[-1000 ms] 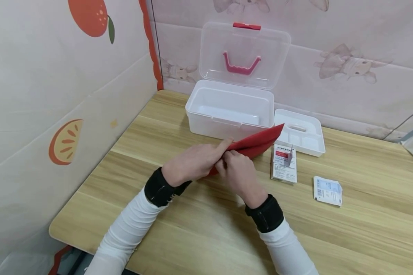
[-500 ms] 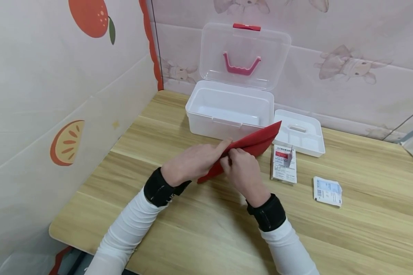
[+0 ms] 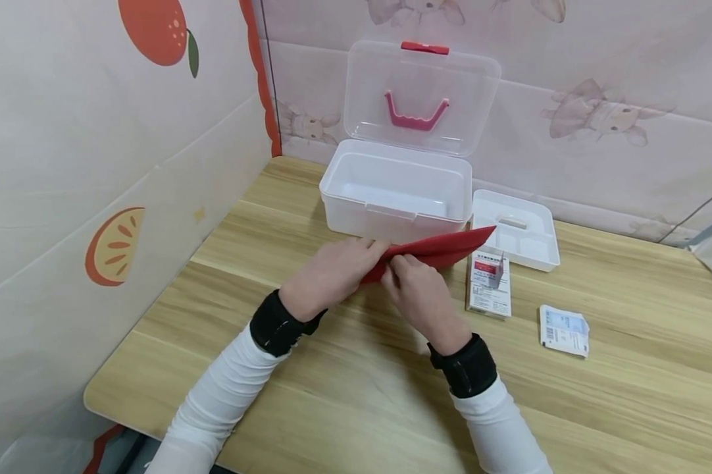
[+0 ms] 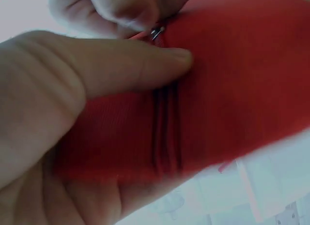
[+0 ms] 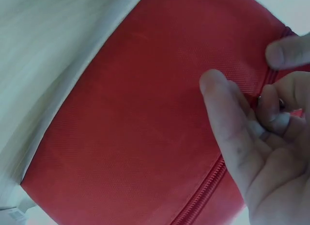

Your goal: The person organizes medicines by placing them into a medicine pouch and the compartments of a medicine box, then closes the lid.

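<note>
Red pouch [image 3: 451,249] held over the desk [image 3: 308,408], at the white box's [image 3: 356,214] 5 o'clock. Left hand [image 3: 334,273] pinches fabric by the zipper [image 5: 201,196]; right hand [image 3: 422,295] looks to pinch its pull [image 4: 156,33]. Best: tension the seam, pull in line.

No text legible. Box [image 3: 487,299]: red label panel near top, several lines of dark print above and below, characters too small to read. Sachet [image 3: 564,331]: barcode-like block along left side, bluish printed area, small print unreadable.
</note>
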The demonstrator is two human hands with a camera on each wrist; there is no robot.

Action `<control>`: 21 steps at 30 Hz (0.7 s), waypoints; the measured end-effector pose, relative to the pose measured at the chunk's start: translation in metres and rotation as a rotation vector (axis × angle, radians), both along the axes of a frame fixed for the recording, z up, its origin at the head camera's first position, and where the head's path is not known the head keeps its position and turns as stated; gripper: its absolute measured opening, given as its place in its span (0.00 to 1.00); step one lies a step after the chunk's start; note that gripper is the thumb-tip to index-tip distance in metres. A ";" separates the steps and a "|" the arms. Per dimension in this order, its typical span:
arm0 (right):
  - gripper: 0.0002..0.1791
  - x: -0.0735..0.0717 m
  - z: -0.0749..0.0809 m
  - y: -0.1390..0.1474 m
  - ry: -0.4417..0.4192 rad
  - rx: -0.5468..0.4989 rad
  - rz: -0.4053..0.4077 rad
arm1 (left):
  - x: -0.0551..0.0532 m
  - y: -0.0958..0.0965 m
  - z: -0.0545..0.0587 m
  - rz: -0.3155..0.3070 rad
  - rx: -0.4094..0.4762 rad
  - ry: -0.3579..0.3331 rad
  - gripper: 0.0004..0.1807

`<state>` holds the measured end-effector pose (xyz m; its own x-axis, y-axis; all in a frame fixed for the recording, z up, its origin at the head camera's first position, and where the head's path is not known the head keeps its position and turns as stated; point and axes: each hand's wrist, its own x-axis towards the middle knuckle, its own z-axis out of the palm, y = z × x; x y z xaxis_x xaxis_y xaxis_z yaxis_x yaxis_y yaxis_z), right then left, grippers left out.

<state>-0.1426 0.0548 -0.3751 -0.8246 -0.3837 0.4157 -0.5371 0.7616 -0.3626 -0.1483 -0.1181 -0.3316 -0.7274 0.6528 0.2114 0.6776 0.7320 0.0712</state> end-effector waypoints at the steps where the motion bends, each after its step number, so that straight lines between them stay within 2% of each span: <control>1: 0.06 0.000 0.000 0.000 0.005 0.009 0.014 | 0.000 0.001 -0.001 0.009 -0.010 0.035 0.16; 4: 0.05 0.000 -0.001 -0.001 0.026 0.026 0.031 | -0.001 0.004 -0.004 0.027 -0.035 0.112 0.13; 7: 0.05 0.001 -0.001 -0.001 0.051 0.024 0.006 | -0.003 0.005 -0.005 0.051 -0.061 0.138 0.12; 12: 0.06 0.000 0.001 0.000 0.060 0.004 -0.032 | -0.005 0.003 -0.004 0.058 -0.074 0.130 0.12; 21: 0.05 -0.001 0.000 0.001 0.003 -0.035 -0.045 | -0.004 0.002 -0.003 0.027 -0.047 0.138 0.12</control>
<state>-0.1436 0.0562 -0.3748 -0.8393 -0.3318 0.4307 -0.5041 0.7717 -0.3878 -0.1528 -0.1165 -0.3346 -0.7110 0.6450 0.2802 0.6587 0.7503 -0.0558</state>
